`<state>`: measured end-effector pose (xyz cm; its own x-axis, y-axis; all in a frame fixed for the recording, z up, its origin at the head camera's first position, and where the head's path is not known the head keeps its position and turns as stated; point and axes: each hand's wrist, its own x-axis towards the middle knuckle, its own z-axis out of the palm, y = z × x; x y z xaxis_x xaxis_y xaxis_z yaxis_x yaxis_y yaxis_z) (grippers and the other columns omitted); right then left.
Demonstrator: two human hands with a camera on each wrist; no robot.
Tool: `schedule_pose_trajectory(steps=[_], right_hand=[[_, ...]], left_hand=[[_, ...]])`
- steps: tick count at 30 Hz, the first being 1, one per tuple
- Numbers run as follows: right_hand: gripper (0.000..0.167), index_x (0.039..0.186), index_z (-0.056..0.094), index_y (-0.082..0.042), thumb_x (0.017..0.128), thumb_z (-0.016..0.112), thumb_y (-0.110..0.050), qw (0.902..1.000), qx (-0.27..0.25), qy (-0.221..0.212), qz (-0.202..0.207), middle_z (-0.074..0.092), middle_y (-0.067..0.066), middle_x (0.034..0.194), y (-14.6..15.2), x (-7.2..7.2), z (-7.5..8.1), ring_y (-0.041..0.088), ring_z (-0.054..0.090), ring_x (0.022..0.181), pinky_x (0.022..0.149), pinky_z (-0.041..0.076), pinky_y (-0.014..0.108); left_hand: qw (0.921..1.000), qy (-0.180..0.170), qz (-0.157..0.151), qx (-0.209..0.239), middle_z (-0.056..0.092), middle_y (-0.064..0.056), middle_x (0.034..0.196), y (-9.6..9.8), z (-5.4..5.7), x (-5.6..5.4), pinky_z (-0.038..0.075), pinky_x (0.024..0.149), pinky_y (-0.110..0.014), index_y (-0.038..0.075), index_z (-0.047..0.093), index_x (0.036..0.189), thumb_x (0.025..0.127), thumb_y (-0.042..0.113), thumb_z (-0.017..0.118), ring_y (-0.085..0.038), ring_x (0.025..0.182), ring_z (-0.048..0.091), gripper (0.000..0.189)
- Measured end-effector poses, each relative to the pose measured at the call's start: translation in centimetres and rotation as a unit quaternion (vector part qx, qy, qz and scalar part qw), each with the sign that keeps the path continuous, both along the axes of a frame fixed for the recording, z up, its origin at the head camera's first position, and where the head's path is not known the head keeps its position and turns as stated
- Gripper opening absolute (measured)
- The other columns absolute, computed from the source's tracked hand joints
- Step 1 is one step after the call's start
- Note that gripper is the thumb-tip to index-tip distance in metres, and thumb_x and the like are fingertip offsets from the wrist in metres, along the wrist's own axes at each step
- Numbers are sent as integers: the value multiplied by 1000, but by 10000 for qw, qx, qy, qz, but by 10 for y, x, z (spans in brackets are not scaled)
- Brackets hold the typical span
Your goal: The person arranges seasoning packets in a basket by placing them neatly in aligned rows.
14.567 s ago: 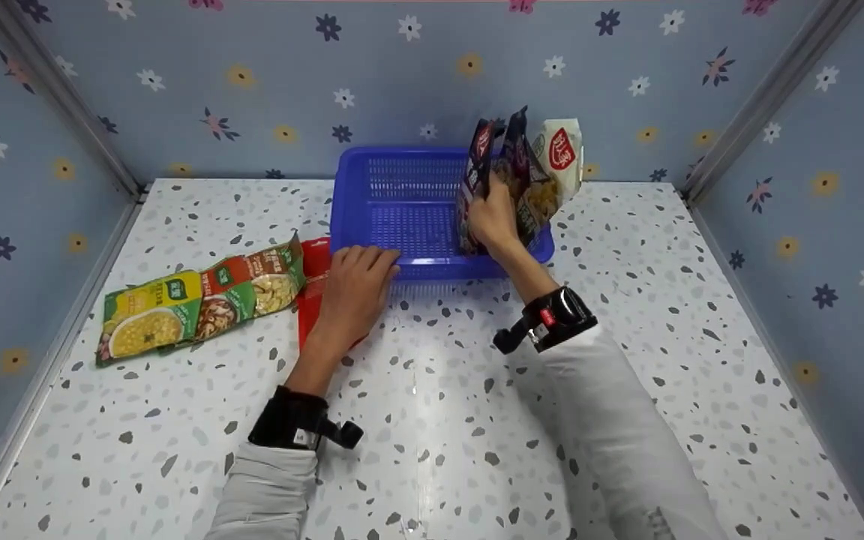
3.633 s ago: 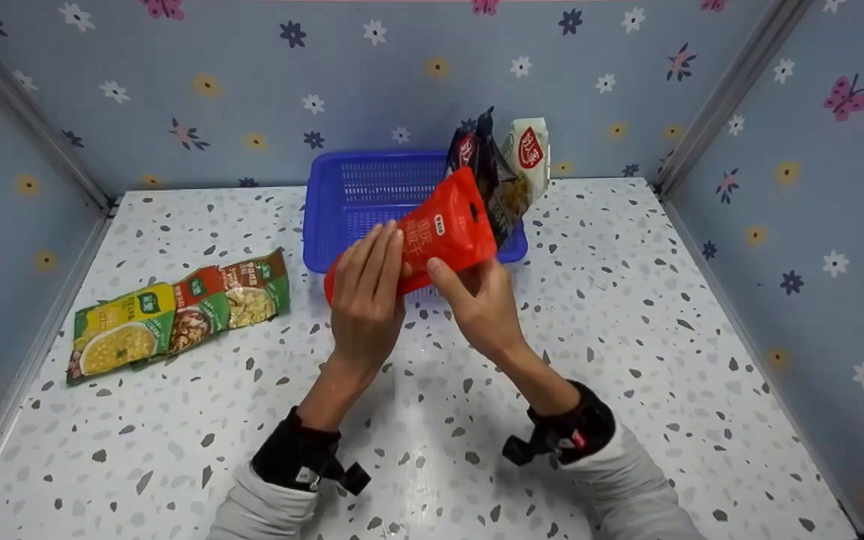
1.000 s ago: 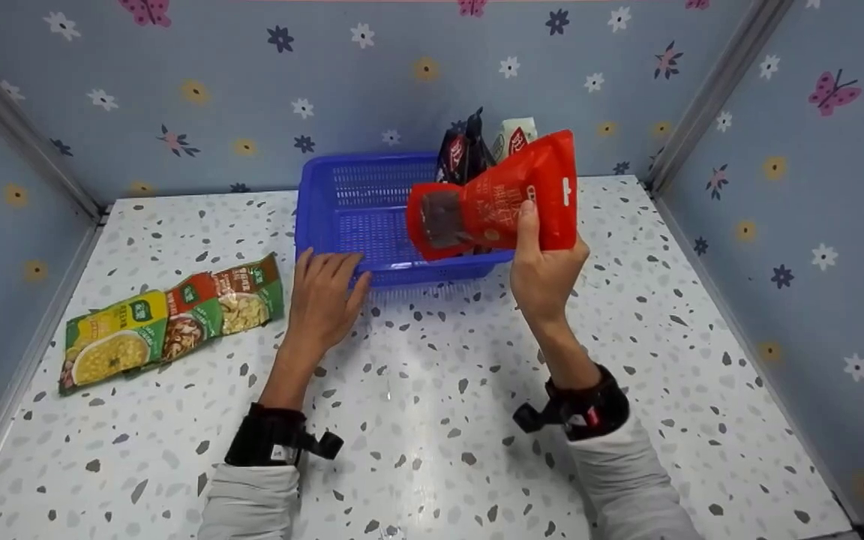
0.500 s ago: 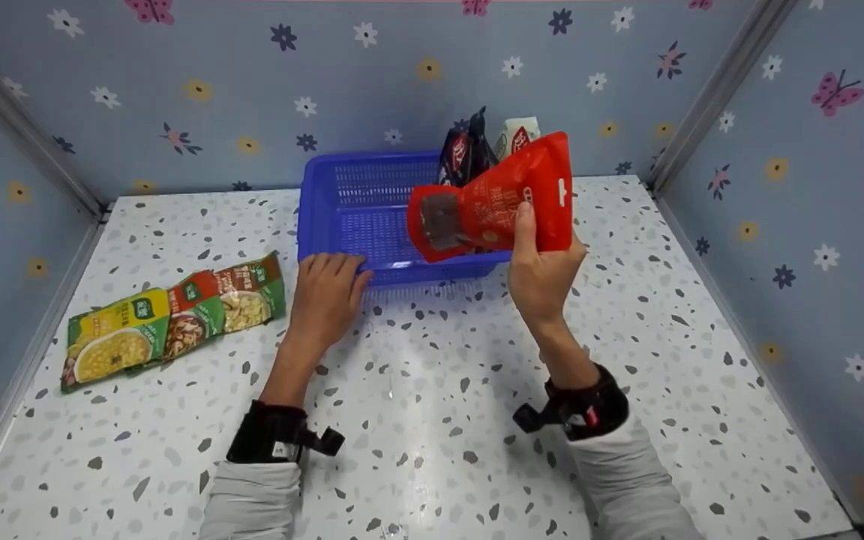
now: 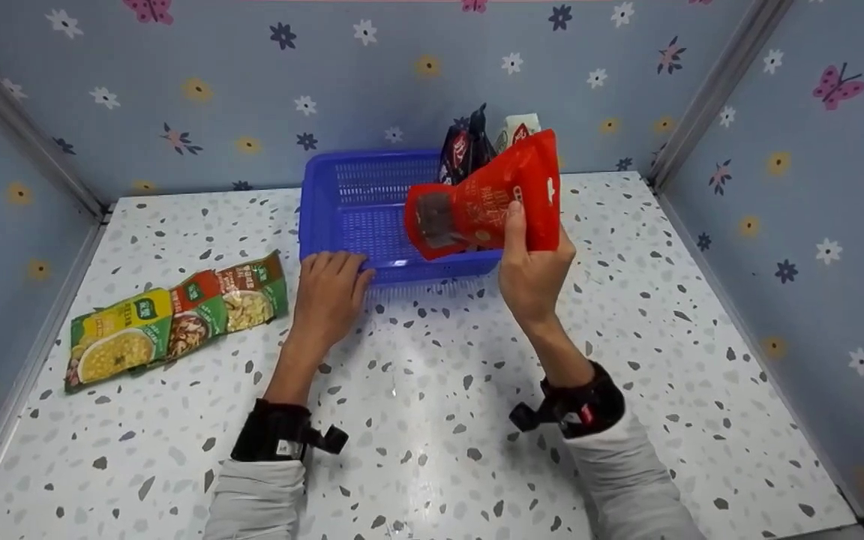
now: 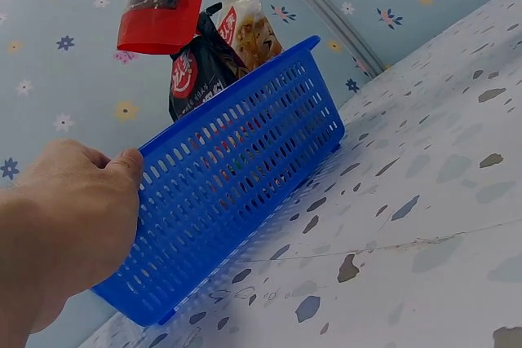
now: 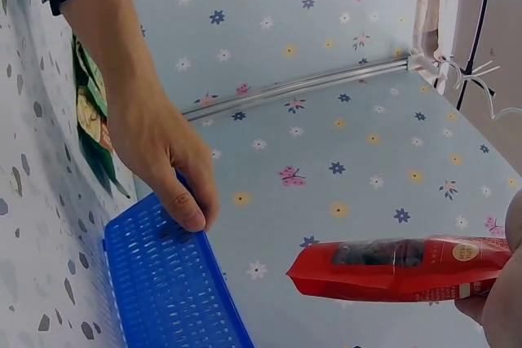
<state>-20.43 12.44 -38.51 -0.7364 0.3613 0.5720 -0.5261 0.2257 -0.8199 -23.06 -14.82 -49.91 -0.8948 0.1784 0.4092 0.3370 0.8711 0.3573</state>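
In the head view, my right hand (image 5: 535,279) pinches a red stand-up pouch (image 5: 488,196) by its top end, thumb on the printed face. The pouch is tilted over the right part of a blue plastic basket (image 5: 402,274), with its dark see-through window toward the left. My left hand (image 5: 328,296) holds the basket's near left rim, and in the left wrist view its thumb lies on the outer wall. Behind the pouch, a dark packet (image 5: 460,154) and a cream packet (image 5: 516,131) stand in the basket, partly hidden.
Left of the basket, yellow (image 5: 118,337), red-and-green (image 5: 193,311) and brown-and-green food packets (image 5: 248,292) lie overlapping on the speckled table (image 5: 432,420). A flowered back panel (image 5: 237,90) rises right behind the basket, with side panels at left and right.
Earlier the red pouch lay on the table, then both hands held it. Now only my right hand does, while my left is back on the rim. Lately the pouch has shifted slightly left.
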Motion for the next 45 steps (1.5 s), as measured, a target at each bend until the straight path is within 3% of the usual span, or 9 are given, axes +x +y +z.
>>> schedule_pose_trajectory(steps=[8, 14, 17, 22, 26, 31, 36, 41, 45], right_hand=[[33, 132, 71, 13, 111, 67, -12, 9978, 635, 191, 81, 82, 27, 125, -15, -23, 12, 37, 84, 109, 90, 72, 46], [28, 125, 74, 11, 111, 65, -11, 9926, 1177, 275, 93, 78, 27, 102, -28, -55, 17, 33, 76, 80, 70, 66, 27], [28, 124, 75, 10, 112, 64, -13, 9883, 1520, 150, -39, 78, 27, 99, -33, -73, 19, 34, 75, 80, 70, 63, 31], [33, 135, 73, 9, 113, 62, -14, 9819, 1886, -142, -38, 83, 27, 114, -44, -96, 22, 38, 81, 94, 81, 69, 46], [36, 143, 70, 7, 115, 59, -13, 9745, 2214, -347, 106, 83, 27, 119, -55, -111, 22, 39, 82, 100, 85, 67, 48], [37, 148, 69, 0, 117, 55, -15, 9676, 2406, -707, 275, 83, 24, 119, -70, -132, 14, 38, 81, 102, 84, 65, 48], [38, 152, 66, -4, 119, 53, -17, 9660, 2335, -1074, 271, 83, 20, 123, -81, -156, 0, 35, 81, 112, 99, 66, 47], [37, 147, 66, 1, 121, 46, -15, 9630, 2410, -1110, 472, 79, 19, 106, -87, -165, -3, 35, 78, 98, 89, 63, 49], [33, 133, 70, -4, 123, 43, -19, 9575, 2563, -1267, 389, 74, 8, 98, -91, -184, -16, 28, 75, 94, 87, 61, 43]], left_hand=[[10000, -9, 61, -54, 77, -17, 137, 0, 0, -1, 44, 121, -58, 7, 71, 144, 120, 37, 55, -41, 127, 66, 42], [9999, 83, 52, -105, 77, -18, 136, 0, -1, 0, 44, 120, -58, 6, 71, 143, 120, 37, 55, -41, 126, 67, 42], [9998, 161, 20, -95, 77, -18, 134, 0, -2, 0, 45, 119, -58, 6, 72, 142, 120, 38, 55, -41, 125, 66, 42], [9996, 251, -14, -119, 78, -19, 132, -1, -3, 0, 46, 116, -58, 6, 72, 141, 120, 39, 53, -41, 123, 67, 43], [9995, 283, 5, -123, 78, -18, 131, -1, -4, -1, 46, 115, -57, 7, 73, 140, 120, 38, 54, -40, 122, 67, 41], [9995, 288, -11, -117, 78, -18, 130, 0, -4, 0, 47, 114, -57, 7, 73, 139, 119, 34, 59, -41, 120, 67, 37], [9995, 299, -32, -128, 78, -19, 130, 0, -4, 0, 47, 114, -57, 6, 73, 139, 118, 35, 59, -40, 120, 67, 38], [9992, 332, 2, -223, 79, -18, 130, -1, -3, 0, 47, 115, -58, 7, 73, 139, 120, 40, 54, -40, 121, 68, 42], [9991, 355, 3, -253, 79, -18, 130, -1, -3, -1, 47, 114, -57, 7, 73, 138, 120, 40, 54, -40, 120, 68, 43]])
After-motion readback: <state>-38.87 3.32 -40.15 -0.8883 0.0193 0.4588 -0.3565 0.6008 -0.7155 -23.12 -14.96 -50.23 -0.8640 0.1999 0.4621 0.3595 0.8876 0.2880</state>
